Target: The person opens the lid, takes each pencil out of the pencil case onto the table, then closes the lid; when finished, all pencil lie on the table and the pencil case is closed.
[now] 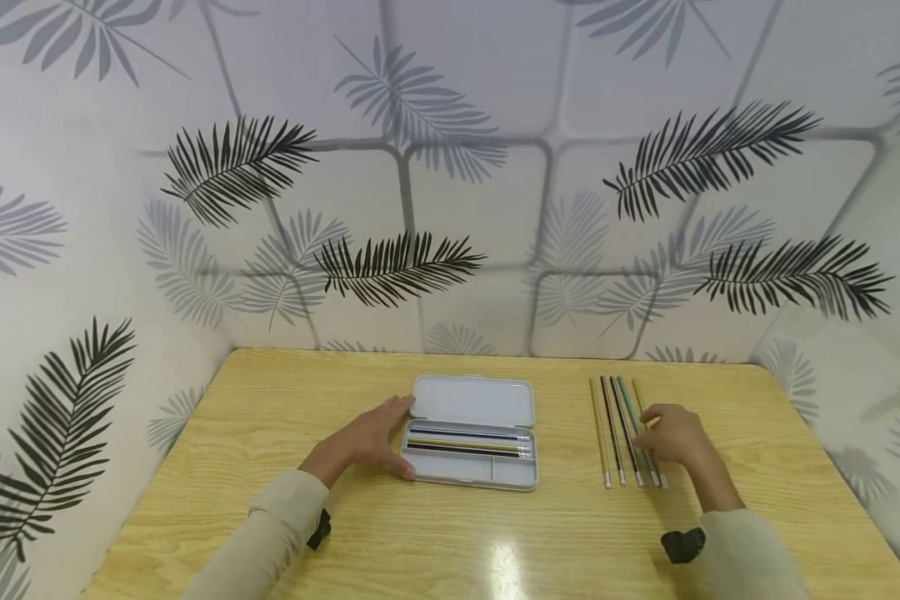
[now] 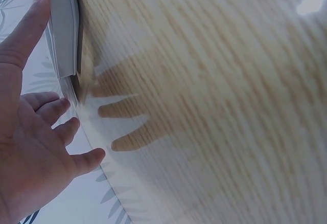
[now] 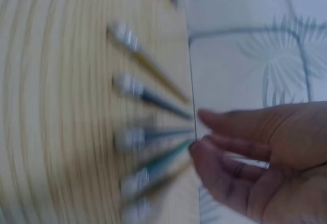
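An opened pencil case (image 1: 442,478) lies mid-table, its lid (image 1: 474,400) folded back. Several pencils (image 1: 465,447) lie along its long rear compartment. My left hand (image 1: 371,433) rests against the case's left side, thumb at the near corner and fingers by the lid. In the left wrist view that thumb (image 2: 30,27) touches the case wall (image 2: 62,29), and the other fingers spread loosely. To the right, several pencils with white eraser ends (image 1: 613,433) lie in a row. My right hand (image 1: 673,435) hovers over the rightmost ones, fingers loosely bent, gripping no visible pencil; the right wrist view is blurred.
The wooden table (image 1: 330,542) meets a leaf-patterned wall (image 1: 480,325) at its far edge, with side walls left and right. A stretch of tabletop lies between the case and the pencil row. Dark wrist devices (image 1: 682,546) sit at both sleeves.
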`<state>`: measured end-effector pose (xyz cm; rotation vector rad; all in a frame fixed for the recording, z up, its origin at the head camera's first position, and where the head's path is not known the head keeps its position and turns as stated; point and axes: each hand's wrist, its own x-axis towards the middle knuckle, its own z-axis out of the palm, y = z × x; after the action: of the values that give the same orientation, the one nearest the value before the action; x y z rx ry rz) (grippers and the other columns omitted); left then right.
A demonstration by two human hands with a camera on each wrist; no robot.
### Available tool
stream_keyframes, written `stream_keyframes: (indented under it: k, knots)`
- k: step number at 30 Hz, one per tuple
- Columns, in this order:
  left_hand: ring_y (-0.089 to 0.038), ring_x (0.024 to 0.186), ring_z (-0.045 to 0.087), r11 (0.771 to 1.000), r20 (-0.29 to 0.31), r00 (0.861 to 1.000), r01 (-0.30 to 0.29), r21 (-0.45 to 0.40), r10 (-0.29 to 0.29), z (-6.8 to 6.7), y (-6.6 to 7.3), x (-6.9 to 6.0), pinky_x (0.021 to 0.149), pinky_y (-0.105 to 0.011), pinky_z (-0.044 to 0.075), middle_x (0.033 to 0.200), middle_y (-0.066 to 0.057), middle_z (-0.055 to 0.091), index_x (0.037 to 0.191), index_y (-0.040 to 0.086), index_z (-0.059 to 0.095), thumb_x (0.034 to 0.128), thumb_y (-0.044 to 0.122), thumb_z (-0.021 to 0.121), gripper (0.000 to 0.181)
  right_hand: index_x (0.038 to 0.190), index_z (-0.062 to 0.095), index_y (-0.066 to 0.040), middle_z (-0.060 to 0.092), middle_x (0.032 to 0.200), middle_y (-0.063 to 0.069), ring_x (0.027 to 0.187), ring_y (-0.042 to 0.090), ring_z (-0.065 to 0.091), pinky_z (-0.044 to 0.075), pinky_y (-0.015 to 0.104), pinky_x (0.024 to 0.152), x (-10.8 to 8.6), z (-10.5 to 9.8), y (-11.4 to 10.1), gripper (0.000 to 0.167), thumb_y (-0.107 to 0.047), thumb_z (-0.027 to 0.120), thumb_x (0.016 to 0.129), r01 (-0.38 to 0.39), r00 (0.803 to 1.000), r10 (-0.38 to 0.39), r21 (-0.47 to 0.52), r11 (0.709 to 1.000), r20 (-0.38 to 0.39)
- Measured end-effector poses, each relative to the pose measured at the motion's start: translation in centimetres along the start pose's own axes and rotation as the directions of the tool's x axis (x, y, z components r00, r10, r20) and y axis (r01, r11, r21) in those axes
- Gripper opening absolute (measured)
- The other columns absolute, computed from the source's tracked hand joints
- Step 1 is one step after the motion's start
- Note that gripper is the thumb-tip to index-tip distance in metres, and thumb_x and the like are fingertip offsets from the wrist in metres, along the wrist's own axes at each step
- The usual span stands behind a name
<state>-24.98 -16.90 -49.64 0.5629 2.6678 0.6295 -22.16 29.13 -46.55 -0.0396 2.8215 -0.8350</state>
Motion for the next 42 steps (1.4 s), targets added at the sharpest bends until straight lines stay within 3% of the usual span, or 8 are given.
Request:
stream_keyframes:
  k: [4,10,16,22,30,37,42]
  knots:
    - [-0.032,0.147,0.015,1.000,-0.002,1.000,-0.003,0.000,0.003,0.1,0.0,-0.1,0.118,-0.050,0.022,0.158,-0.013,0.020,0.153,0.012,0.019,0.0583,0.052,0.085,0.122,0.117,0.058,0.009,0.066,0.091,0.016,0.075,0.024,0.066,0.054,0.031,0.059,1.1,1.9,-2.3,0.038,-0.012,0.067,0.086,0.136,0.991,-0.135,0.136,0.981,-0.020]
    - [-0.033,0.147,0.016,1.000,-0.003,1.000,-0.018,-0.012,0.018,0.2,0.1,-0.1,0.117,-0.051,0.023,0.158,-0.014,0.021,0.152,0.010,0.019,0.0589,0.050,0.086,0.121,0.108,0.065,0.004,0.068,0.088,0.009,0.082,0.023,0.066,0.055,0.027,0.065,2.6,4.8,-5.3,0.028,-0.009,0.070,0.084,0.282,0.959,-0.273,0.191,0.940,-0.074]
    - [-0.031,0.147,0.015,1.000,-0.002,1.000,0.004,-0.010,-0.004,0.1,0.2,-0.2,0.118,-0.049,0.022,0.158,-0.011,0.021,0.153,0.012,0.019,0.0579,0.051,0.086,0.122,0.104,0.067,0.000,0.070,0.094,0.010,0.088,0.021,0.067,0.056,0.029,0.075,3.3,7.6,-8.6,0.021,-0.008,0.070,0.085,0.364,0.926,-0.378,0.260,0.894,0.003]
    - [-0.030,0.147,0.016,1.000,-0.004,1.000,0.006,-0.011,-0.006,0.2,0.1,-0.3,0.118,-0.050,0.022,0.159,-0.011,0.020,0.153,0.014,0.019,0.0575,0.052,0.086,0.122,0.099,0.068,-0.004,0.071,0.095,0.008,0.089,0.019,0.067,0.056,0.029,0.077,3.6,9.6,-11.0,0.018,-0.006,0.072,0.082,0.390,0.905,-0.418,0.238,0.889,0.077]
    - [-0.030,0.147,0.016,1.000,-0.005,1.000,0.003,-0.012,-0.003,0.0,0.3,-0.4,0.117,-0.051,0.022,0.158,-0.010,0.021,0.153,0.014,0.020,0.0576,0.052,0.086,0.122,0.097,0.070,-0.002,0.072,0.088,0.007,0.081,0.015,0.066,0.054,0.022,0.070,3.9,11.5,-11.9,0.018,0.002,0.072,0.079,0.417,0.897,-0.432,0.144,0.898,0.097]
    - [-0.029,0.147,0.016,1.000,-0.008,1.000,0.006,-0.003,-0.006,0.0,0.2,-0.2,0.118,-0.049,0.022,0.158,-0.008,0.022,0.153,0.015,0.020,0.0570,0.053,0.086,0.122,0.095,0.072,-0.001,0.072,0.083,0.006,0.074,0.012,0.063,0.051,0.020,0.063,3.6,11.6,-13.0,0.016,0.003,0.070,0.079,0.436,0.893,-0.439,0.052,0.898,0.095]
    - [-0.029,0.147,0.017,1.000,-0.009,1.000,0.010,0.008,-0.010,0.0,0.2,-0.2,0.118,-0.049,0.023,0.158,-0.008,0.022,0.153,0.016,0.020,0.0573,0.053,0.085,0.121,0.095,0.073,-0.001,0.072,0.085,0.007,0.076,0.014,0.065,0.054,0.024,0.067,3.6,11.7,-13.5,0.018,0.006,0.069,0.079,0.437,0.894,-0.435,-0.003,0.899,0.107]
